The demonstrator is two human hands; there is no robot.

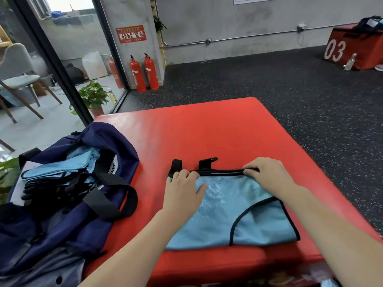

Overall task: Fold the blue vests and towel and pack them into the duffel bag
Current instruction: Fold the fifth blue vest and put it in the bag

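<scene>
We see open navy fabric duffel bag (pixel 62 204) on left of red padded table (pixel 207 129), folded light-blue vests (pixel 60 164) inside. Light-blue mesh vest with black trim (pixel 238 214) on table beside bag; left hand (pixel 183 189) flat, grip released; right hand (pixel 267 175) pinching far hem.

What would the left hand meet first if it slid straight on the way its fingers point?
The left hand lies on the vest, fingers pointing away from the person. Straight on it would likely meet the black strap just beyond its fingertips, then bare red mat.
</scene>
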